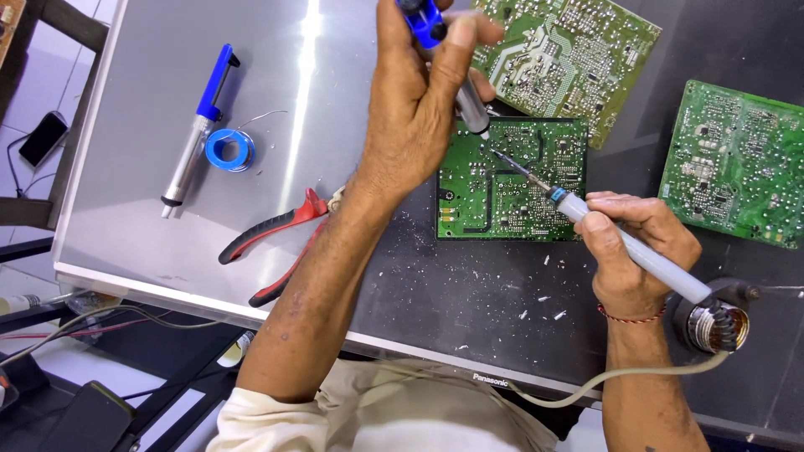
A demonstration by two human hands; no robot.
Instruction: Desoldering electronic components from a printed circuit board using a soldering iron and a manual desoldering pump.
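Three green circuit boards lie on the dark mat, and I am working on the nearest, smallest circuit board (511, 180), which sits solder-side up at the middle of the mat. My right hand (632, 251) has its fingers clamped around the pale handle of a soldering iron (603, 230), held like a pen, with the tip resting on the board's upper middle. My left hand (419, 100) is wrapped tight around a desoldering pump (456, 79) with a blue top and silver barrel, thumb on the top end, nozzle pointing down at the board's top edge, near the iron's tip but apart from it.

Just beyond this board lies a larger, tilted olive-green board (569, 54); to the right, well apart, is a third green board (733, 163). Near my right wrist stands the coiled iron stand (716, 326). White flecks are scattered over the mat below the board. Left of my forearm, on the shiny metal sheet (126, 167), lie red-handled pliers (272, 238), a blue spool of solder wire (229, 149) and a second blue-and-silver pump (197, 125) just beside it.
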